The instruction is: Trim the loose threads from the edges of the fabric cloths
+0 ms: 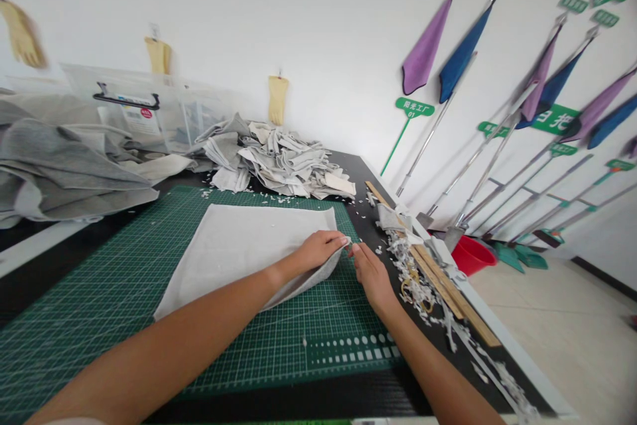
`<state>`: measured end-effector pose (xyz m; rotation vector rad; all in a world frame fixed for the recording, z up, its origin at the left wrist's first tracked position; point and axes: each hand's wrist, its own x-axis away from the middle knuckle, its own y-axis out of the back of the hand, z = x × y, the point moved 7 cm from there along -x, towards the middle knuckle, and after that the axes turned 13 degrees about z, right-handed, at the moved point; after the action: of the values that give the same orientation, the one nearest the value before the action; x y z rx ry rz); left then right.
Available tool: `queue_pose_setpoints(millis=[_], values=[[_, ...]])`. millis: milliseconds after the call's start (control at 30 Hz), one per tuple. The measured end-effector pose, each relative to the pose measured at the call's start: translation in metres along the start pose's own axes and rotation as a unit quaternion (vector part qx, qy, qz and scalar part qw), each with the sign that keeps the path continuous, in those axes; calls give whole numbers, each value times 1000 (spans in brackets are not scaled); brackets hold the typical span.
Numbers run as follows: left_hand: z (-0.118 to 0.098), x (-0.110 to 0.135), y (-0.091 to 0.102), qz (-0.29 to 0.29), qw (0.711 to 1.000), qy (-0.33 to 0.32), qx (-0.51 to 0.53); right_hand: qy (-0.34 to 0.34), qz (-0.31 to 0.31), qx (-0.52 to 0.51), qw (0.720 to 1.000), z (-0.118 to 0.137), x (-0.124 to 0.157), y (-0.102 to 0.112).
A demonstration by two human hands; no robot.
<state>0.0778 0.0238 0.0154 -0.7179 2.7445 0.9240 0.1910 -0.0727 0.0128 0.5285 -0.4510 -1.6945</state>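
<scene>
The left hand (318, 251) has its fingers clamped on a turned-back edge of a pale grey cloth (239, 259), which lies flat on a green cutting mat (318, 339). The right hand (372, 276) sits just beside that corner, fingers close together; whether they touch the cloth, I cannot tell. Open mat spreads below and left of the hands. Past the mat's right side, shredded fabric scraps (413, 279) and a wooden strip (448, 296) run along the edge of the black surface (348, 166). Farther back sits a heap of grey fabric pieces (283, 160), with folded grey cloth (60, 173) to the left. Off the right edge, a red bucket (470, 254) stands on the tiled floor (557, 339) below wall-hung mops (425, 47).
</scene>
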Motion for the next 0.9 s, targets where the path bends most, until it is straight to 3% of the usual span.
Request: queue_pose_setpoints(millis=[300, 900], values=[[4, 0, -2, 3, 1000, -3, -1, -23, 12, 56, 998, 1, 2, -2], [14, -2, -5, 10, 1000, 5, 17, 17, 7, 70, 997, 6, 4, -4]])
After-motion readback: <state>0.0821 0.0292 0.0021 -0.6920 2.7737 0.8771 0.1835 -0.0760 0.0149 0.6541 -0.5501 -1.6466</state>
